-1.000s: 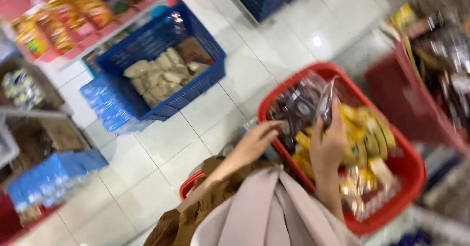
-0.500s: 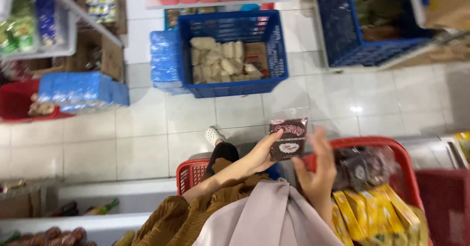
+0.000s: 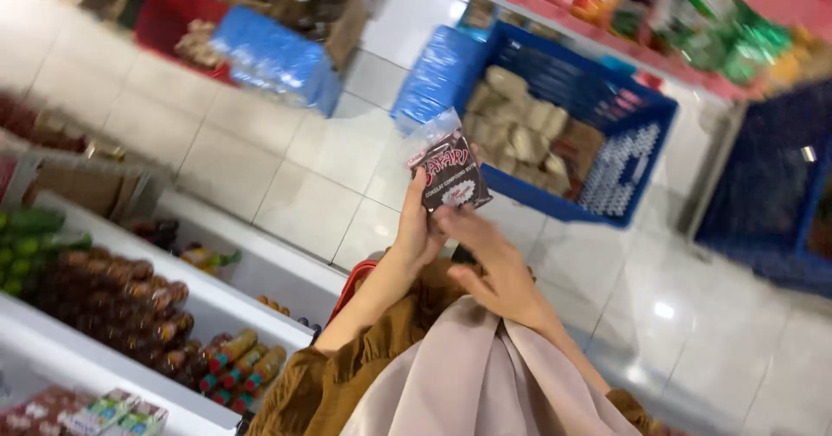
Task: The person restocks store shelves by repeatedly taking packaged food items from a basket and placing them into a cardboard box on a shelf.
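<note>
A dark brown snack packet [image 3: 449, 173] with a clear plastic top edge is held up in front of me over the tiled floor. My left hand [image 3: 415, 228] grips its lower left side. My right hand [image 3: 490, 263] touches its bottom edge from the right, fingers under the packet. My brown sleeves and a beige headscarf fill the lower middle of the view. A sliver of a red basket [image 3: 351, 287] shows beneath my left forearm.
A blue crate [image 3: 637, 154] of tan packets sits on the floor ahead, with blue wrapped packs [image 3: 438, 72] beside it. White shelving [image 3: 217, 306] at lower left carries small bottles and dark goods. A pink shelf [image 3: 676, 11] of snacks runs along the top right.
The view has swung left, and the red basket of goods has dropped out of sight. Both hands still hold the packet, raised a little higher in front of me.
</note>
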